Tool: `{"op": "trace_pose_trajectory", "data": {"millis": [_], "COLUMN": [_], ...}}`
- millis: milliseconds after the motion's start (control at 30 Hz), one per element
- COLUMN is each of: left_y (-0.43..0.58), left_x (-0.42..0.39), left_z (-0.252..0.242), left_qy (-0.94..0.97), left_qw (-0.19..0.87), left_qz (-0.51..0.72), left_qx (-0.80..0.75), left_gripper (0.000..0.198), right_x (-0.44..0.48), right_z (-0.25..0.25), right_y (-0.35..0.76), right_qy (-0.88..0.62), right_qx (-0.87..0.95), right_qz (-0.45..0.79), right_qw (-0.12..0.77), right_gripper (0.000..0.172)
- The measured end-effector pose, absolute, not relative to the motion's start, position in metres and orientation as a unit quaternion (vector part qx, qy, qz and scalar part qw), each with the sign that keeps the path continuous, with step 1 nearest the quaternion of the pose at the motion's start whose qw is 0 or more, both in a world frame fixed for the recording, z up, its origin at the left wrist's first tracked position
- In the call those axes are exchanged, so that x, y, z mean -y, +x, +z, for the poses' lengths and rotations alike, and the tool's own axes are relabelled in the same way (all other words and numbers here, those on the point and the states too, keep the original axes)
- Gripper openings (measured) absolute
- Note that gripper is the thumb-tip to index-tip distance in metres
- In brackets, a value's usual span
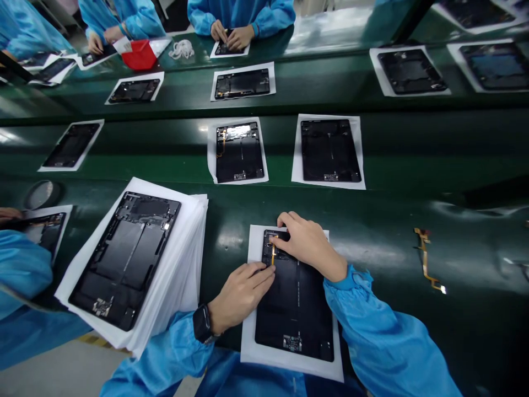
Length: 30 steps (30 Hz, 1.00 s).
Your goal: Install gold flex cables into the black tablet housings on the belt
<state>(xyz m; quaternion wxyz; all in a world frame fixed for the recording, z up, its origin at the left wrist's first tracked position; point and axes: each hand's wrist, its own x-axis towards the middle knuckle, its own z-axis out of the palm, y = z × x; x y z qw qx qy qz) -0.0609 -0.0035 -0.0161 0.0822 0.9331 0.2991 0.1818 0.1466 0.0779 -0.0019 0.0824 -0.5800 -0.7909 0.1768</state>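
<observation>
My right hand point(308, 242) is spread wide, its thumb on the top of a thin gold ribbon strip point(273, 255) and its fingers at the top edge of a flat, black, rectangular tablet shell point(281, 309). My left hand point(242, 295) has its fingertips at the low end of the strip; I can't tell if they pinch it. The shell lies under both hands, on a white paper sheet point(250, 350) on the shiny green tabletop point(380, 286). Left of my left hand, another black tablet shell point(124, 259) sits on a pile of white paper sheets point(188, 270). Well right of my right hand is a bent gold strip point(425, 259).
</observation>
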Motion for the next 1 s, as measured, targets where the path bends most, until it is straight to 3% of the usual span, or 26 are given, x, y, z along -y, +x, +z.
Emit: {"op": "trace_pose_trajectory", "data": {"millis": [367,500,600,833,1000], "left_y": [-0.062,-0.06,-0.054,-0.049,-0.059], "left_x": [0.006,-0.004,-0.013,-0.018,-0.013], "left_z": [-0.012,-0.002,0.0,-0.009,-0.005], "left_qy": [0.939,0.928,0.924,0.935,0.94], "left_qw": [0.102,0.14,0.116,0.071,0.104], "left_qz": [0.135,0.147,0.147,0.108,0.098], "left_qx": [-0.299,-0.312,-0.335,-0.33,-0.31], "left_gripper": [0.023,0.033,0.035,0.028,0.029], "right_x": [-0.078,-0.077,-0.072,-0.041,-0.004], "right_z": [-0.005,0.006,0.022,0.047,0.058], "right_y": [0.146,0.149,0.156,0.17,0.181], "right_qy": [-0.582,-0.584,-0.588,-0.552,-0.574], "right_qx": [0.79,0.786,0.772,0.773,0.735], "right_qz": [0.175,0.189,0.223,0.287,0.335], "right_qw": [0.079,0.072,0.089,0.125,0.136], "right_gripper": [0.026,0.021,0.015,0.028,0.017]}}
